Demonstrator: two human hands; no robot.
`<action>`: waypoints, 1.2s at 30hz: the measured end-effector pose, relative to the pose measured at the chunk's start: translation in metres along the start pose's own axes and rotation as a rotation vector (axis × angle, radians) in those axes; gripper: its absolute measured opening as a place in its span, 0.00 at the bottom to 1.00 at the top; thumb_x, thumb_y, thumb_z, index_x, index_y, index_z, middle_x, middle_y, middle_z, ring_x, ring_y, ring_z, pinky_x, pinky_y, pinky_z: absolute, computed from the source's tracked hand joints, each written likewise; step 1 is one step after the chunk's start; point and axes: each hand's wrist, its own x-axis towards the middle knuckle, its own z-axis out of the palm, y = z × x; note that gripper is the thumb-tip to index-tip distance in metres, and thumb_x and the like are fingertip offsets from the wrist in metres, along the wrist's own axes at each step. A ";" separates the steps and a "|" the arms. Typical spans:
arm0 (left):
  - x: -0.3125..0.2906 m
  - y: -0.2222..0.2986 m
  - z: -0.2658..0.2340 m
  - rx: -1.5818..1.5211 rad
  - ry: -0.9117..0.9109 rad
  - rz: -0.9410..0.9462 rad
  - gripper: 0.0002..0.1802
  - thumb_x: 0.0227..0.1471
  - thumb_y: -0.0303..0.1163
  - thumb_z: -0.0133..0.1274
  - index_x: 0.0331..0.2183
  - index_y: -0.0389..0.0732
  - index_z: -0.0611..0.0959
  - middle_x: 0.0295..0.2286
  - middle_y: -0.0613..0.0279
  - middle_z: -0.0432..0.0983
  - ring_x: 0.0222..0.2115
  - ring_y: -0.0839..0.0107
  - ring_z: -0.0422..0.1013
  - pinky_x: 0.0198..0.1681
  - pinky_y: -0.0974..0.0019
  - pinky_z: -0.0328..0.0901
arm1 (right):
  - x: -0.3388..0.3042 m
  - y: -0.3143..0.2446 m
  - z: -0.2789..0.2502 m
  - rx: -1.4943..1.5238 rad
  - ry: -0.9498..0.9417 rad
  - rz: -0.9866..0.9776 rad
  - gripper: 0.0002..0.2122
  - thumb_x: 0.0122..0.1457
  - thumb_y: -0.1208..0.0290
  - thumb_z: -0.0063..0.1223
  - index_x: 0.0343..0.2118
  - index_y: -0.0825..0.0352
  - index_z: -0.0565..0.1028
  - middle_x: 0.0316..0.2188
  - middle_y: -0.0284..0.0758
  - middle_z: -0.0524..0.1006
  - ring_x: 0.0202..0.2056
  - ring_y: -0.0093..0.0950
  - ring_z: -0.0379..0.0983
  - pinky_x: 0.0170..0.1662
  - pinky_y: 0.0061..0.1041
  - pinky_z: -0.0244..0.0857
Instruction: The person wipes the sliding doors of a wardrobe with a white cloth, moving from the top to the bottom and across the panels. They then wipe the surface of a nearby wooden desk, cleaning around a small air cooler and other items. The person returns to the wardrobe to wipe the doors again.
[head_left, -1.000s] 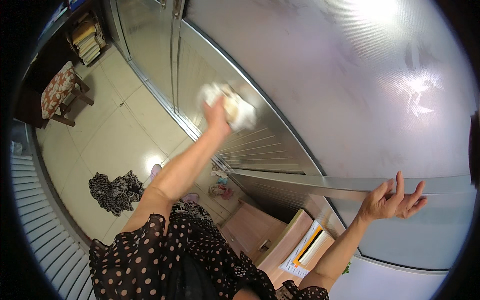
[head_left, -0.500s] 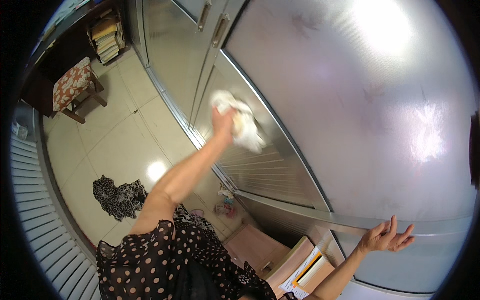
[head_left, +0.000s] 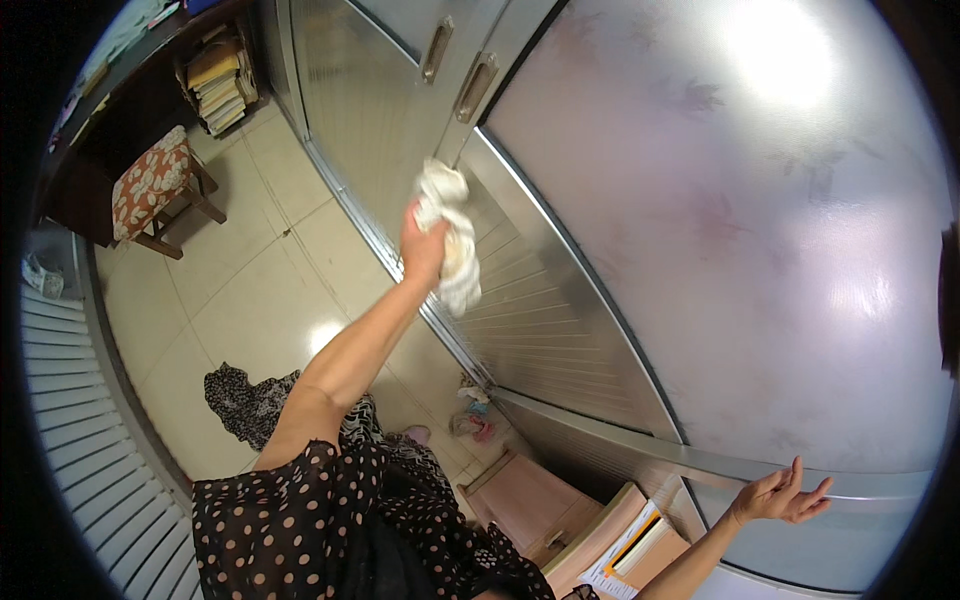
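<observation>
A crumpled white cloth (head_left: 458, 265) is bunched in my left hand (head_left: 424, 246), whose fingers are closed round it. That arm reaches forward to the lower metal panel (head_left: 550, 310) of a sliding door, below its recessed handles (head_left: 476, 88). Whether the cloth touches the panel I cannot tell. My right hand (head_left: 778, 496) has its fingers spread and holds nothing. It is beside the horizontal metal rail (head_left: 720, 460), under the large frosted glass pane (head_left: 720, 260).
A pink cabinet (head_left: 530, 500) stands near my front, with papers and books (head_left: 640, 555) beside it. A patterned stool (head_left: 155, 190) and stacked books (head_left: 218, 90) are at far left. Dark patterned fabric (head_left: 245, 400) shows over the tiled floor; white slats (head_left: 80, 440) line the left.
My left hand and the cloth have moved slightly left, away from the glass pane's edge. The whole view has shifted a little. My right hand stays open beside the rail.
</observation>
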 end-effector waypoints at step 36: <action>-0.185 0.018 -0.327 1.423 -1.232 -0.388 0.33 0.53 0.55 0.47 0.54 0.44 0.69 0.50 0.46 0.66 0.50 0.49 0.64 0.53 0.54 0.61 | -0.094 -0.369 0.056 1.331 -0.569 0.380 0.21 0.36 0.80 0.62 0.39 0.66 0.74 0.40 0.41 0.68 0.41 0.35 0.67 0.41 0.31 0.64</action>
